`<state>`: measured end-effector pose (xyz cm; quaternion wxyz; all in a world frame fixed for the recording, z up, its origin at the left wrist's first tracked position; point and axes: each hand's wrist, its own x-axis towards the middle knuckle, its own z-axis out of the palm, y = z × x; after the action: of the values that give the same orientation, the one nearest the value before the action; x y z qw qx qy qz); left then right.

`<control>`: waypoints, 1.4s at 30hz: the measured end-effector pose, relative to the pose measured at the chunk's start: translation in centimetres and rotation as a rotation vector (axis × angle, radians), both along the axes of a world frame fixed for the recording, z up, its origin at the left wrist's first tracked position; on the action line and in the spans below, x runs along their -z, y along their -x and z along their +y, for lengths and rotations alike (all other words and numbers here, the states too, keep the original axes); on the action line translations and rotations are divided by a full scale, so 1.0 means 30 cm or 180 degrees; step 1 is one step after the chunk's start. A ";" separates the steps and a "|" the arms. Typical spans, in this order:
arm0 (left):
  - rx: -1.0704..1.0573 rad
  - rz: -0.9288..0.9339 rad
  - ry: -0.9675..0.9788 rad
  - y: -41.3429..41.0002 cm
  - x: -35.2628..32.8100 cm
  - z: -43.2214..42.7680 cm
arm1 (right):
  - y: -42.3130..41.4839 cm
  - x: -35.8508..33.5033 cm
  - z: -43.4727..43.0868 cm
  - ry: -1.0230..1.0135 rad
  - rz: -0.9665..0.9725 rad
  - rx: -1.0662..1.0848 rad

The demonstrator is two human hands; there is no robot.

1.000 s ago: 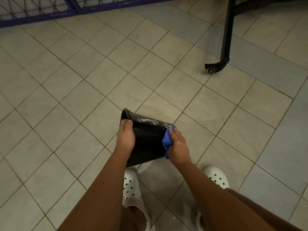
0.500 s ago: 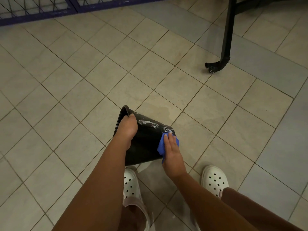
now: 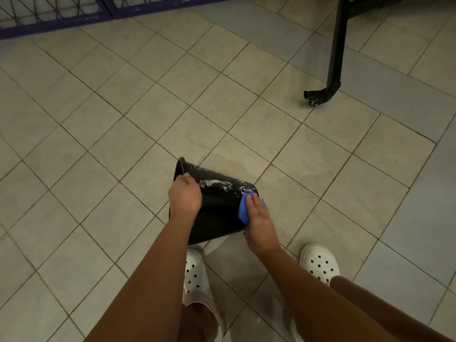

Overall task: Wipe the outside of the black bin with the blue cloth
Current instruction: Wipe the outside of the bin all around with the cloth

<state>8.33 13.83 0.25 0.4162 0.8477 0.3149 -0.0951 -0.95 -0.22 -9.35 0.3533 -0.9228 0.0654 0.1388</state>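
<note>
Black bin sat in the lower centre of the frame, tipped on its side, mouth facing left, inside hidden. Its lower left edge was cut off behind the left forearm; whether it touched the floor could not be told. Left hand gripped the rim, fingers curled over the edge, tips out of sight inside. Right hand lay on the blue cloth, fingers straight and together, pressing it against the bin's right end near the base; thumb not visible, most of the cloth covered by the hand. White smears streaked the bin's upper side. Two white clogs showed below, the left one partly hidden by the arm. Tiled floor was beige, with grey tiles at right and a damp patch near the bin. Black metal leg with a caster stood upper right, its top cut off. Blue wire fence ran along the upper left edge.
</note>
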 end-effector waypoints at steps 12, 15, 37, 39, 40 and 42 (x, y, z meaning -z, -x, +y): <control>0.0328 -0.0065 -0.0119 0.024 0.005 0.014 | -0.012 -0.019 0.008 -0.0003 -0.0082 -0.0003; 0.0449 -0.0141 -0.0216 0.036 0.000 0.000 | -0.012 -0.032 0.007 0.0030 0.0265 0.0494; 0.0610 -0.0209 -0.0268 0.052 0.002 0.024 | -0.028 -0.080 0.052 0.0077 -0.0008 0.0160; 0.0549 -0.0180 -0.0251 0.057 0.001 0.028 | -0.070 -0.073 0.017 -0.0014 0.0129 0.0054; 0.0569 -0.0186 -0.0265 0.059 0.002 0.028 | -0.085 -0.070 -0.004 -0.0033 0.0277 0.0117; 0.0659 -0.0235 -0.0292 0.065 0.002 0.022 | -0.089 -0.063 -0.037 -0.0029 0.0630 0.0392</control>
<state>6.39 14.49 0.20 0.3763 0.8967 0.2142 -0.0918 1.71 -1.32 -7.44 0.3572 -0.8972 0.1559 0.2075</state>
